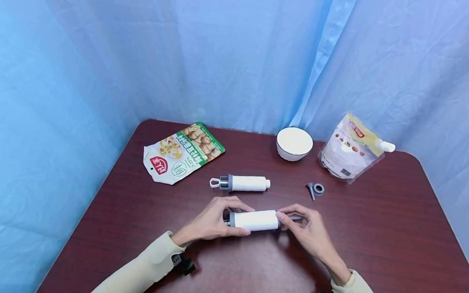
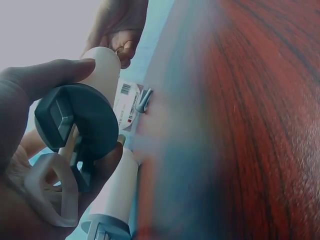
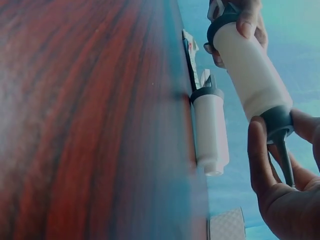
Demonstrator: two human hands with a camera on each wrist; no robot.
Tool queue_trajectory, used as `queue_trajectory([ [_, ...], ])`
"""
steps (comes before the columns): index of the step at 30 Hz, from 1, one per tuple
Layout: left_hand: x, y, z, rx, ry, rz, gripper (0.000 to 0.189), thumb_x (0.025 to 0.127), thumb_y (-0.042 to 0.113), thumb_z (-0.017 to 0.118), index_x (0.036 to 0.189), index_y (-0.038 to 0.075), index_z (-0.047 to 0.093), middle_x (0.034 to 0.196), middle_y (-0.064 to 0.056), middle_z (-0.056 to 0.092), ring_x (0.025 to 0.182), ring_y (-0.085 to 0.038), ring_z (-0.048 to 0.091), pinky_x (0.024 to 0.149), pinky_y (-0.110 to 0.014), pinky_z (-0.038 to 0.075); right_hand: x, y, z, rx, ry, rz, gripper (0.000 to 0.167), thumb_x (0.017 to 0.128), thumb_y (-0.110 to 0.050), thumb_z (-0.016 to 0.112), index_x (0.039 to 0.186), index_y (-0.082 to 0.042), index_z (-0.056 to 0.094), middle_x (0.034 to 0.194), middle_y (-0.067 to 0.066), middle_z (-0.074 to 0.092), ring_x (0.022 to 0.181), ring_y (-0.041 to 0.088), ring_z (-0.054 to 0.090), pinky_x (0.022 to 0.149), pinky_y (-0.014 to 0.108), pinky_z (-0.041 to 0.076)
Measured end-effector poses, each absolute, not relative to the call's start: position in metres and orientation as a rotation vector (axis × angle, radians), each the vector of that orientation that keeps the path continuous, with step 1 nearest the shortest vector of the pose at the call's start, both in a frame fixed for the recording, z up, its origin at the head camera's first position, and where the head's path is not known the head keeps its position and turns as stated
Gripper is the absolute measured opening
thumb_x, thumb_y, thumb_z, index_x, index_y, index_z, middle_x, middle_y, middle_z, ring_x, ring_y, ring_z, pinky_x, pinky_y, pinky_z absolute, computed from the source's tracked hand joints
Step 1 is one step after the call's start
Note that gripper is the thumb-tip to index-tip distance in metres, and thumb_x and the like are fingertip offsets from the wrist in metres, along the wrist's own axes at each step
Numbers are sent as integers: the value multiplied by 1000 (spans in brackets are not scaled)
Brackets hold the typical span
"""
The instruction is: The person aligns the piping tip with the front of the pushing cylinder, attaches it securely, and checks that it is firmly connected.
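a dark red wooden table (image 1: pixel 372 242) stands against blue curtains (image 1: pixel 104 46). on it lie a second tube (image 1: pixel 242 183), a bowl (image 1: pixel 294 143), two pouches and a spare nozzle (image 1: pixel 315 189). just above the table's near middle, the left hand (image 1: pixel 214 220) grips the white tube (image 1: pixel 254 220) at its plunger end and the right hand (image 1: pixel 307 230) pinches its grey nozzle end.

White tube (image 1: pixel 254 219) with dark grey cap (image 2: pixel 82 120), reddish-brown wood-grain table (image 1: pixel 372 242), white bowl (image 1: pixel 294 143), green-white packet (image 1: pixel 182 151)
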State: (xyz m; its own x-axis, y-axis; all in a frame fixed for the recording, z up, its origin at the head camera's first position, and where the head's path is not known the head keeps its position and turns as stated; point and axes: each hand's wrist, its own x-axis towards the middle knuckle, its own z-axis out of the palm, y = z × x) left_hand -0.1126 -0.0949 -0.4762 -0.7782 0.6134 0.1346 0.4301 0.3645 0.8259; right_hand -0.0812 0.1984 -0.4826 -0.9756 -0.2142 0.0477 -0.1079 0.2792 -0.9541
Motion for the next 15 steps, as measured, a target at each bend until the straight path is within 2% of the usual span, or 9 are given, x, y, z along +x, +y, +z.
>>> queue_trajectory([
  [4, -112, -94, -477, 990, 2431, 1363, 44, 83, 37, 89, 123, 29, 75, 111, 14, 75, 100, -2, 63, 86, -23, 51, -81, 198, -484, -294, 2440, -1777, 15, 101, -19, 71, 105, -6, 74, 92, 15, 78, 67, 26, 76, 64, 38, 62],
  [9, -111, -94, -477, 1014, 2425, 1348, 45, 82, 36, 89, 124, 29, 75, 111, 14, 74, 102, -2, 63, 89, -22, 49, -81, 196, -485, -271, 2511, -1694, 17, 102, -24, 69, 104, -8, 74, 87, 11, 77, 64, 20, 73, 61, 35, 60],
  [15, -111, -93, -479, 997, 2418, 1374, 43, 83, 37, 89, 124, 29, 75, 112, 13, 75, 101, -4, 64, 88, -22, 50, -81, 194, -486, -330, 2512, -1772, 12, 102, -18, 69, 108, -7, 71, 97, 15, 75, 64, 14, 71, 60, 38, 61],
])
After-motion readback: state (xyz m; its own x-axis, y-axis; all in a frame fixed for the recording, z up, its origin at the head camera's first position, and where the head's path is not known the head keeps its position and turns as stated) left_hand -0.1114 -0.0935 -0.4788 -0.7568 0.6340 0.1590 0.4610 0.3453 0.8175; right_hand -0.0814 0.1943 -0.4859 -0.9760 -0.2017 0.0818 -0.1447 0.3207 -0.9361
